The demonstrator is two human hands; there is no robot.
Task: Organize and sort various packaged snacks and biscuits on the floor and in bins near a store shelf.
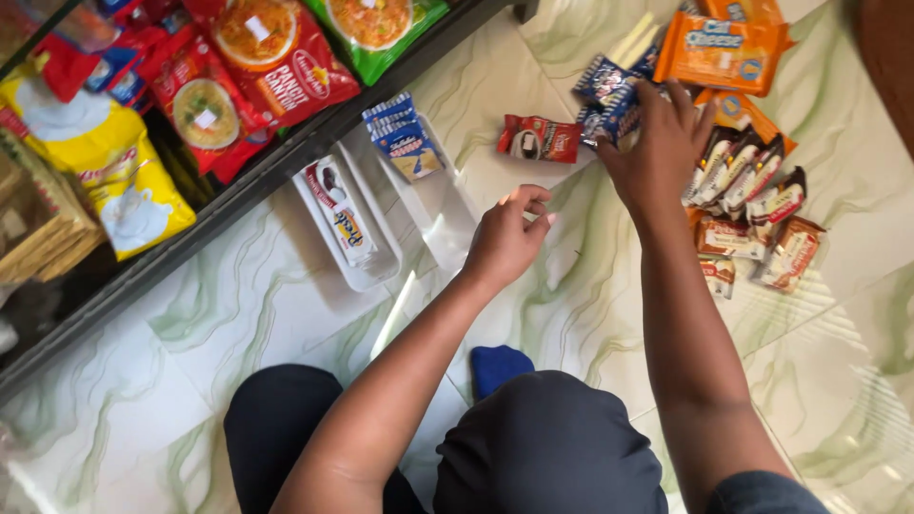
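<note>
head: right hand point(662, 143) on glossy blue packets point(609, 100)

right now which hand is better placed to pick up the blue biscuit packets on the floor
Right. The right hand already rests on the blue biscuit packets beside the snack pile. The left hand hovers loosely curled over bare floor, nearer the clear tray, apart from the packets.

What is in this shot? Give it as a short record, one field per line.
Setting: pale marbled floor beside a dark shelf of snack bags
Left hand: loosely curled above the floor, holding nothing visible
Right hand: fingers on blue-and-white packets
Nearby: red sachet, orange biscuit packs, brown-and-white wrappers
Trays: two clear trays holding packets
</note>
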